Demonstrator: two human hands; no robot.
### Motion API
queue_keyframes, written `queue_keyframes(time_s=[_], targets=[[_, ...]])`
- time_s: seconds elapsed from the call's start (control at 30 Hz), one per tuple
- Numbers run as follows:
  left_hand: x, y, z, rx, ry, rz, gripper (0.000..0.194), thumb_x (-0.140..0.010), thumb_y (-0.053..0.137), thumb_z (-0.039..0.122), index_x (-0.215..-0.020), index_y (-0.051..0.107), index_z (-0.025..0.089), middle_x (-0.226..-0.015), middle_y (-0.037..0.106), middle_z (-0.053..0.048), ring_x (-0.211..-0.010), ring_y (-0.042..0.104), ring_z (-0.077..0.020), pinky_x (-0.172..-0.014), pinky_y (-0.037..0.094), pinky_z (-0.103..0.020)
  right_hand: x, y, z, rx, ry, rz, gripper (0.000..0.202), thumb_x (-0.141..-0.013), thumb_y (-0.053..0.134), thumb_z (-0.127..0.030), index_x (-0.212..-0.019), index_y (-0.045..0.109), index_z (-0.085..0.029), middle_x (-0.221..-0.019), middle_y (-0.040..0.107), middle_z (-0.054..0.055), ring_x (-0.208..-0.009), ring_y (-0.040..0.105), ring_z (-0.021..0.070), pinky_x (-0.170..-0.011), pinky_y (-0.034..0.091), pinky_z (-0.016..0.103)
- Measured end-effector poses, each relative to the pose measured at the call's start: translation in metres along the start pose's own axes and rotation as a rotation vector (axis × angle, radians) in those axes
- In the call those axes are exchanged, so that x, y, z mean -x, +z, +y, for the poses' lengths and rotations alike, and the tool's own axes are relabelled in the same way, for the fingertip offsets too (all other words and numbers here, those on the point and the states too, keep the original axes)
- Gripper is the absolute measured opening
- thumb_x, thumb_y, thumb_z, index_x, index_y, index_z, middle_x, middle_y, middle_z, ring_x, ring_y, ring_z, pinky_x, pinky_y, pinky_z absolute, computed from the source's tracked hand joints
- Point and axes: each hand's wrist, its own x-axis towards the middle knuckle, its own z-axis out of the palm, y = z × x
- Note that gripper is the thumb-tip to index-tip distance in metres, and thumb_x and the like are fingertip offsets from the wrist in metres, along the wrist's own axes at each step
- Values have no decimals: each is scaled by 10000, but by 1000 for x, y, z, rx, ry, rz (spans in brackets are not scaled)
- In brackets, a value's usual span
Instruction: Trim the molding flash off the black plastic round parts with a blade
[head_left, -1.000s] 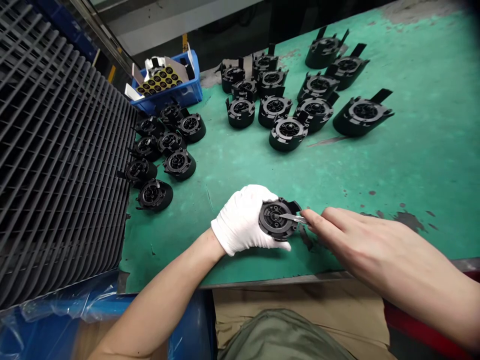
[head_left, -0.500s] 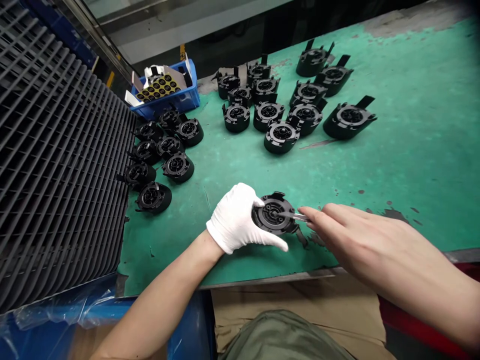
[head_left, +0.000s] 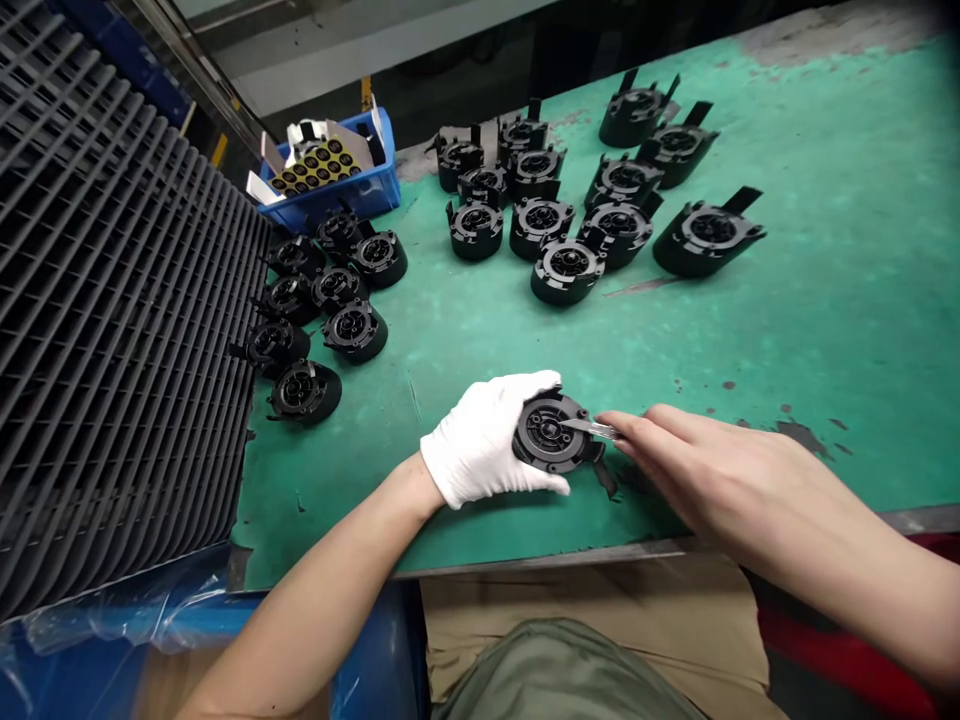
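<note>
My left hand (head_left: 491,440), in a white glove, is wrapped round the left side of a round black plastic housing (head_left: 551,462) near the table's front edge. Its thumb and fingers reach round opposite sides, and the ringed face with small holes points up. Bare and ungloved, my right hand (head_left: 697,470) pinches a slim pointed metal tool (head_left: 592,428) from the right. The tool's tip is over the middle of the housing's face; whether it touches I cannot tell. My right fingers hide the rest of its handle.
Several similar black housings (head_left: 568,270) stand at the back of the green table (head_left: 825,330), and another group (head_left: 354,330) at the left. Behind these is a blue bin (head_left: 367,195) with a sheet of round stickers (head_left: 319,170). A dark slatted rack (head_left: 127,330) rises on the left.
My left fingers have shifted on the housing, the upper ones now extending along its far rim. The metal tool still points at the face's middle, its tip slightly higher in view.
</note>
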Motion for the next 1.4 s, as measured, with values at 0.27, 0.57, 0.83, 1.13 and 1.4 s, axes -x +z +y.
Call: queue_keyframes(time_s=[0.27, 0.57, 0.83, 1.13, 1.4], targets=[[-1, 1, 0, -1, -48, 1, 1366, -706, 1139, 966, -1752, 650, 237, -1721, 799, -264, -1632, 796, -543, -1440, 625, -763, 3, 0, 9, -77, -69, -38, 461, -1147, 459, -38, -1420, 790, -206, -877, 650, 14, -653, 621, 212, -601, 353, 393], [-1, -3, 2, -35, -38, 23, 1405, -626, 1203, 914, -1734, 649, 252, -1679, 810, -249, -1566, 825, -531, -1368, 677, -753, -18, 7, 47, -112, -233, -126, 477, -1083, 519, 20, -1377, 808, -221, -876, 627, -19, -670, 558, 186, -657, 299, 373], [6, 5, 6, -123, 36, 150, 1251, -783, 1109, 920, -1675, 568, 231, -1589, 774, -252, -1526, 809, -510, -1314, 692, -754, -4, 2, 47, -185, -49, -19, 349, -1313, 519, -292, -1483, 816, -224, -1063, 830, 74, -806, 742, 226, -694, 479, 365], [12, 16, 1, -131, -37, 141, 1310, -585, 1058, 1102, -1424, 539, 240, -1340, 700, -142, -1117, 824, -389, -1034, 756, -651, 24, -6, -35, -95, 104, -23, 604, -1228, 560, -192, -1830, 577, -239, -1097, 813, 105, -856, 795, 329, -677, 600, 420], [6, 13, 8, -73, -70, 122, 1183, -614, 1120, 1012, -1347, 541, 286, -1337, 695, -127, -1176, 815, -398, -1064, 758, -636, 22, 0, -39, -74, 97, -39, 655, -1125, 479, -13, -1737, 614, -201, -1033, 727, 81, -797, 720, 292, -649, 527, 405]])
